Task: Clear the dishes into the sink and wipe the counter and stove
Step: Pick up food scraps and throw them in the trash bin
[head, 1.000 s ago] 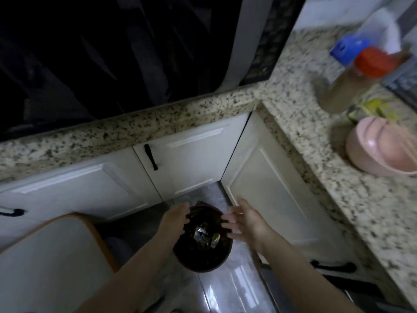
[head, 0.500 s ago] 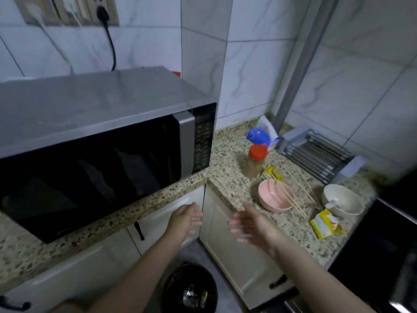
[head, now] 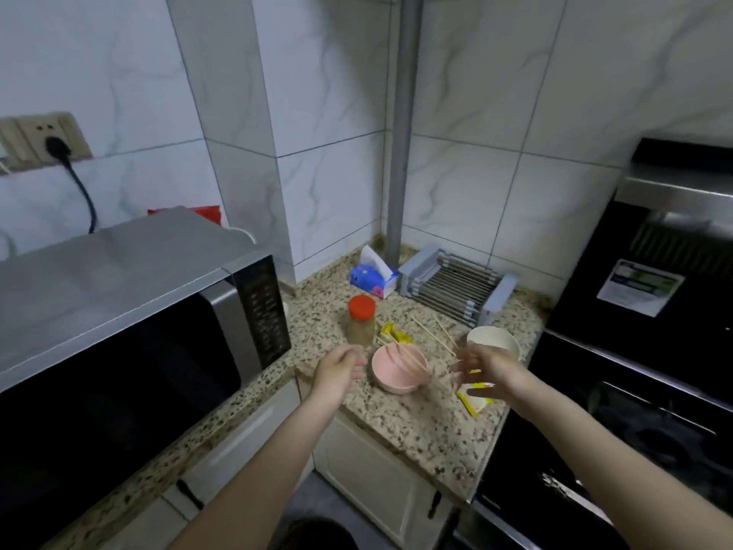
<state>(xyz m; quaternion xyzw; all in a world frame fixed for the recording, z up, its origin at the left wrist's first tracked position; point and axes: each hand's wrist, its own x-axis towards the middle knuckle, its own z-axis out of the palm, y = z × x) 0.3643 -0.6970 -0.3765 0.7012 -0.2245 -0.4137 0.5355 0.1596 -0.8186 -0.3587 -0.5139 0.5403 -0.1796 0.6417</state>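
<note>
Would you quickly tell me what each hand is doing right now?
Left hand: open, holding nothing.
Right hand: open, holding nothing.

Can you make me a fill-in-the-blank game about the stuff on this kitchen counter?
1. The jar next to the microwave has a ____ lid.
2. The wooden skewers lie across the ____ bowl.
3. The tissue box in the corner is mostly ____.
4. Both the left hand and the right hand are holding ____.

Missing words: red; pink; blue; nothing
</note>
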